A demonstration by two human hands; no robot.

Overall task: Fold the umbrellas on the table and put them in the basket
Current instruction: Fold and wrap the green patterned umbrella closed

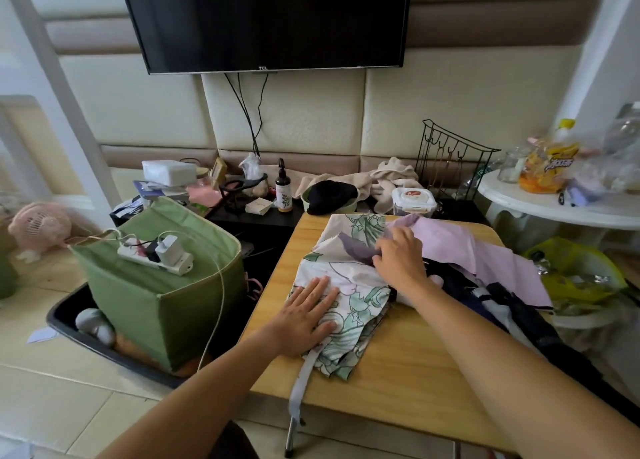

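Note:
A white umbrella with green and purple flowers (349,306) lies collapsed on the wooden table (408,365), its grey strap hanging over the front edge. My left hand (308,314) presses flat on its near canopy folds. My right hand (398,261) pinches a purple-printed fold further back. A pink umbrella (485,261) and a dark navy umbrella (519,313) lie spread to the right, partly under my right arm. The green fabric basket (156,292) stands on the floor to the left of the table.
A white power strip (156,256) with a charger lies across the basket's top, its cable trailing down. A black tray (86,334) holds the basket. Behind the table, a low black shelf carries bottles, boxes and cloths. A yellow bag (575,278) sits at the right.

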